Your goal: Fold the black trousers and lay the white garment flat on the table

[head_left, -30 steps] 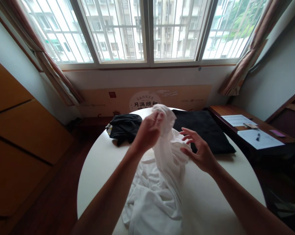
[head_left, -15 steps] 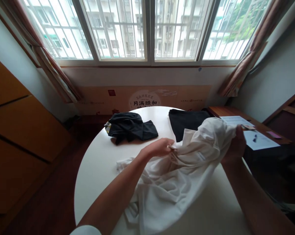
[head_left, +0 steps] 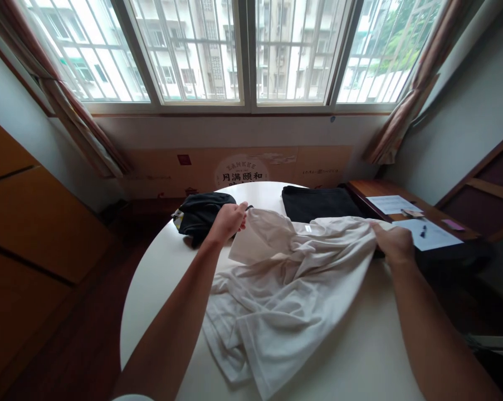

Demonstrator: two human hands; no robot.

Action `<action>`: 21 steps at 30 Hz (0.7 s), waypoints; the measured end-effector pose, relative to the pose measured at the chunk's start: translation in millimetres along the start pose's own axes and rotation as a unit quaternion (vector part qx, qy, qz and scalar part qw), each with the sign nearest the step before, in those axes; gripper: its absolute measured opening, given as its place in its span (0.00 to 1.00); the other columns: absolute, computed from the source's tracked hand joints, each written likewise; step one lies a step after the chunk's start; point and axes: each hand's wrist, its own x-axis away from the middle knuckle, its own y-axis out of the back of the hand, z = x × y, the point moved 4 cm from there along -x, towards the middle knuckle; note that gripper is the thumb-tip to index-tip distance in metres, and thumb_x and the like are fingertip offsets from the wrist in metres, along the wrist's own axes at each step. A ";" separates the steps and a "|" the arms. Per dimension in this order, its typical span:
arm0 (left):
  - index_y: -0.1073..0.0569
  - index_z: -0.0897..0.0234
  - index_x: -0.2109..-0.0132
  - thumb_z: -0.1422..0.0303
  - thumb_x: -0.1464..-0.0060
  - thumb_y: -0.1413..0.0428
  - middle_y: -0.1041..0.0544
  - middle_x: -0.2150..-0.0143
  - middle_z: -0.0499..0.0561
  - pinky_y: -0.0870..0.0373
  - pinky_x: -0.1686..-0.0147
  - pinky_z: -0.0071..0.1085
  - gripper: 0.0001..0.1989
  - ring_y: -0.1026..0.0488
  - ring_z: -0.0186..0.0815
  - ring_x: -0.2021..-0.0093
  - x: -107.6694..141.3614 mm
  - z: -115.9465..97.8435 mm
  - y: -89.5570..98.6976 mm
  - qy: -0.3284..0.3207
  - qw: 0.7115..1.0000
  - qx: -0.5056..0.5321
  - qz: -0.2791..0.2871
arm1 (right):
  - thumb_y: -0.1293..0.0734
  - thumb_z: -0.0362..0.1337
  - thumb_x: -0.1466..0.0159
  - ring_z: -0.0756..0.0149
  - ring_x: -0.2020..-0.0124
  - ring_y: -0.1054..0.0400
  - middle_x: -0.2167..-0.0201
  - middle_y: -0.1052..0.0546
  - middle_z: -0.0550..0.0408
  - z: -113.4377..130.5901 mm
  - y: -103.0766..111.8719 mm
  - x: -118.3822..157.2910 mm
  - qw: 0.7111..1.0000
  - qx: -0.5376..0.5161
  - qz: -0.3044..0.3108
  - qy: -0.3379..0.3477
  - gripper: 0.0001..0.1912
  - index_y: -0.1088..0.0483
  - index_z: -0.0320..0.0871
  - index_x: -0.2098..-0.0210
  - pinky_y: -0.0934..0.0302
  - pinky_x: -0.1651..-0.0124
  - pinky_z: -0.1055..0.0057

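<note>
A white garment (head_left: pixel 293 289) of thin, wrinkled cloth is stretched between my two hands over the round white table (head_left: pixel 151 301). My left hand (head_left: pixel 229 221) is closed on its upper left corner, in front of a crumpled black garment (head_left: pixel 201 214). At the upper right end, my right hand (head_left: pixel 395 242) grips the cloth's edge. A small white label shows near the top edge between the hands. The lower part hangs down and rests in folds on the tabletop. Whether it is a shirt or trousers, I cannot tell.
A flat, folded black cloth (head_left: pixel 318 203) lies at the table's back right. Beyond it, a wooden desk (head_left: pixel 360 189) holds papers (head_left: pixel 426 234) and a pink note (head_left: pixel 452 224). A barred window (head_left: pixel 247 55) fills the far wall, and a wooden cabinet (head_left: pixel 21 223) stands left.
My left hand has moved left and away from me, drawing the white garment's top edge out wide. My right hand has lowered slightly, and the bunched cloth has spread.
</note>
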 end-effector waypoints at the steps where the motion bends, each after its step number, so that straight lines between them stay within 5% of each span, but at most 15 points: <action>1: 0.28 0.62 0.70 0.57 0.37 0.47 0.22 0.72 0.54 0.29 0.69 0.31 0.17 0.24 0.39 0.72 -0.5 2.6 0.8 -0.026 0.999 -0.039 -0.005 | 0.25 0.51 0.48 0.27 0.51 0.27 0.72 0.25 0.36 2.8 10.4 -0.3 0.999 0.038 -0.024 0.001 0.18 0.33 0.48 0.79 0.37 0.45 0.33; 3: 0.24 0.65 0.58 0.61 0.41 0.43 0.17 0.58 0.59 0.26 0.57 0.32 0.11 0.20 0.43 0.58 0.2 8.0 -4.7 -0.083 0.989 -0.122 0.013 | 0.28 0.54 0.43 0.27 0.48 0.28 0.67 0.23 0.33 11.4 26.2 0.6 0.992 0.093 -0.084 0.015 0.19 0.29 0.46 0.75 0.41 0.41 0.32; 5: 0.24 0.66 0.48 0.62 0.45 0.38 0.19 0.44 0.63 0.27 0.47 0.34 0.20 0.22 0.48 0.45 2.5 17.2 -18.6 -0.094 0.971 -0.201 0.085 | 0.32 0.55 0.37 0.33 0.48 0.28 0.62 0.20 0.34 24.3 25.6 4.3 0.982 0.117 -0.105 0.103 0.20 0.24 0.43 0.64 0.40 0.39 0.36; 8: 0.22 0.64 0.49 0.62 0.48 0.35 0.20 0.44 0.61 0.29 0.46 0.36 0.20 0.24 0.53 0.42 5.7 31.2 -34.8 -0.060 0.942 -0.288 0.164 | 0.33 0.49 0.37 0.42 0.46 0.28 0.51 0.19 0.37 36.9 -8.9 17.7 0.949 0.121 0.001 0.290 0.23 0.23 0.40 0.50 0.38 0.37 0.46; 11: 0.24 0.62 0.58 0.68 0.42 0.41 0.18 0.55 0.56 0.30 0.55 0.32 0.06 0.22 0.46 0.52 4.6 32.8 -35.1 -0.059 0.942 -0.282 0.172 | 0.32 0.45 0.40 0.45 0.47 0.27 0.51 0.19 0.42 32.6 -46.0 31.7 0.912 0.141 0.118 0.367 0.22 0.22 0.43 0.49 0.37 0.39 0.49; 14: 0.28 0.62 0.59 0.68 0.38 0.47 0.22 0.64 0.51 0.33 0.63 0.31 0.05 0.25 0.40 0.62 2.3 22.4 -17.1 -0.063 0.972 -0.184 0.133 | 0.35 0.45 0.37 0.45 0.54 0.28 0.62 0.21 0.44 30.2 -50.0 35.0 0.916 0.145 0.100 0.361 0.13 0.23 0.46 0.59 0.35 0.45 0.47; 17: 0.31 0.62 0.58 0.60 0.34 0.50 0.27 0.66 0.49 0.35 0.67 0.30 0.10 0.30 0.38 0.67 8.1 6.4 16.1 -0.065 0.993 -0.072 0.065 | 0.38 0.47 0.34 0.44 0.53 0.30 0.60 0.23 0.43 40.4 -31.0 36.0 0.927 0.122 0.030 0.353 0.12 0.28 0.46 0.61 0.36 0.46 0.47; 21: 0.29 0.63 0.50 0.47 0.43 0.39 0.27 0.66 0.47 0.38 0.70 0.28 0.25 0.31 0.36 0.69 36.2 -3.2 63.5 -0.061 0.992 -0.063 0.092 | 0.36 0.44 0.36 0.50 0.53 0.27 0.56 0.22 0.46 60.1 -9.5 47.0 0.940 0.021 -0.004 0.340 0.09 0.38 0.50 0.59 0.35 0.49 0.55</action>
